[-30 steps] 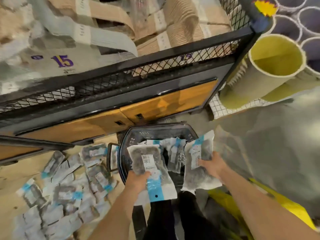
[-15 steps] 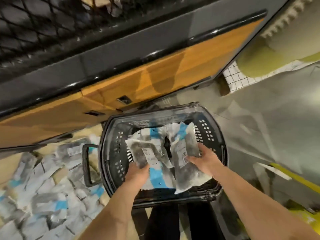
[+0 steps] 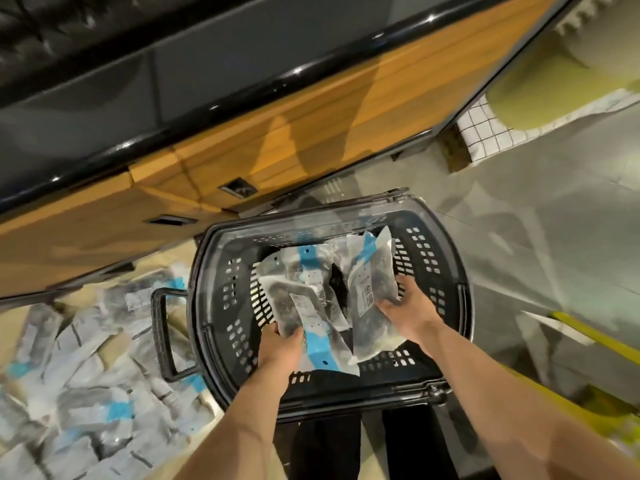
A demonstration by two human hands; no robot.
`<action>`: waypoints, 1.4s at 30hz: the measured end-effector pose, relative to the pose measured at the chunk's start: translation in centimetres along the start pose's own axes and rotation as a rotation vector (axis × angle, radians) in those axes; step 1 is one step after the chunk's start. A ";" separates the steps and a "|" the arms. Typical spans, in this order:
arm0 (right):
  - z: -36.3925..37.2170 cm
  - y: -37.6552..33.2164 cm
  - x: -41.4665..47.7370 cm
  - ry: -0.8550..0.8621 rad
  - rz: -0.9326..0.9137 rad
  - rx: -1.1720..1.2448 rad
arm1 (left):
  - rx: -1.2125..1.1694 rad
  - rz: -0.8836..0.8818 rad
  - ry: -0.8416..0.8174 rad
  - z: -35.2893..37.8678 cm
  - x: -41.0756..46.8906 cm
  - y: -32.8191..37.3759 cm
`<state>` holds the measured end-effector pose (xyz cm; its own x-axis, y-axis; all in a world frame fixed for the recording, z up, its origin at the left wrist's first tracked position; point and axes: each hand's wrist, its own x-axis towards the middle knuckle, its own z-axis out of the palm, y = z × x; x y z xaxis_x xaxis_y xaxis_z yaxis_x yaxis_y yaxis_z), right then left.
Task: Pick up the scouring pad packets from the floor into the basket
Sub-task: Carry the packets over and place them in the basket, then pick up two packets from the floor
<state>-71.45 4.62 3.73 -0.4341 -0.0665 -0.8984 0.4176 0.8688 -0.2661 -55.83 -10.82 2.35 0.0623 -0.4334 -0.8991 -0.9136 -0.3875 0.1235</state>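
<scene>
A black perforated plastic basket [image 3: 221,306] stands on the floor in front of me. Both hands are down inside it. My left hand [image 3: 282,348] grips a clear scouring pad packet [image 3: 301,310] with a blue strip. My right hand [image 3: 407,310] grips a second packet [image 3: 372,282] with a dark pad inside, held upright against the basket's right side. Other packets [image 3: 308,261] lie in the basket behind them. Several more packets [image 3: 90,368] are scattered on the floor to the left of the basket.
A dark and orange cabinet base [image 3: 277,133] runs across just behind the basket. The basket's side handle [image 3: 161,334] sticks out to the left. A white wire grid [image 3: 485,133] and yellow-green tubes [image 3: 554,81] stand at the right. My dark trouser legs [image 3: 363,448] are below the basket.
Both hands have gone from above the basket rim down into the basket with their packets. The camera has tilted down and closer.
</scene>
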 end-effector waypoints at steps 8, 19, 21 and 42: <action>-0.1 0.6 1.5 -0.058 -0.016 0.047 | -0.020 0.075 -0.044 0.6 2.4 0.8; -0.1 1.5 -2.5 0.014 -0.085 -0.087 | 0.093 0.170 0.017 -2.0 1.5 -2.0; -1.1 0.7 -5.3 0.047 -0.160 -0.223 | 0.158 0.203 0.038 -3.1 -1.6 -1.8; -19.3 -14.6 -43.3 0.494 -1.076 -1.041 | 0.333 0.660 0.428 -24.3 -40.0 1.2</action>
<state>-74.21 4.26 53.27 -0.4481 -0.8712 -0.2008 -0.8657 0.4788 -0.1456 -49.63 -13.75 48.70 -0.4390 -0.7825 -0.4416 -0.8824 0.2829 0.3760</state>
